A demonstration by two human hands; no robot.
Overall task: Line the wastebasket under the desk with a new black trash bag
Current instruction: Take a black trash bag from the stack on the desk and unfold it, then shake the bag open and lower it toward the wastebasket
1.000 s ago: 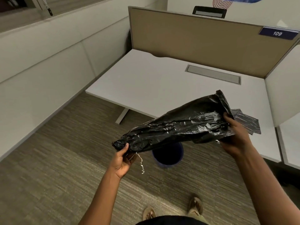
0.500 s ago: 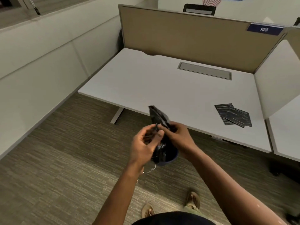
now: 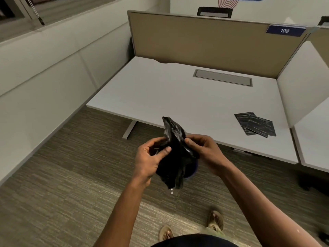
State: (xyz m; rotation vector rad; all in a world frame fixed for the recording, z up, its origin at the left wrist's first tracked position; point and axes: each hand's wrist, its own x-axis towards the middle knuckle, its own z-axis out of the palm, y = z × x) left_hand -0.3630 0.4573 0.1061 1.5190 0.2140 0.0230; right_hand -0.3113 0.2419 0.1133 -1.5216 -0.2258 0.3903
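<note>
A crumpled black trash bag (image 3: 175, 154) hangs bunched between both my hands, in front of the desk's front edge. My left hand (image 3: 150, 160) pinches its left side with thumb and fingers. My right hand (image 3: 204, 151) grips its right side. Right behind the bag, a sliver of the blue wastebasket (image 3: 193, 171) shows on the carpet near the desk edge; most of it is hidden by the bag. A thin pale string dangles from the bag's bottom.
The white desk (image 3: 178, 97) has tan partition panels behind and to the right. Folded black bags (image 3: 255, 123) lie on its right front part. A grey cable hatch (image 3: 222, 80) sits at the back. Grey carpet lies underfoot, my sandalled feet below.
A second ago the bag was stretched wide between my hands; both hands have come together and the bag is now bunched up between them. The view shifted slightly.
</note>
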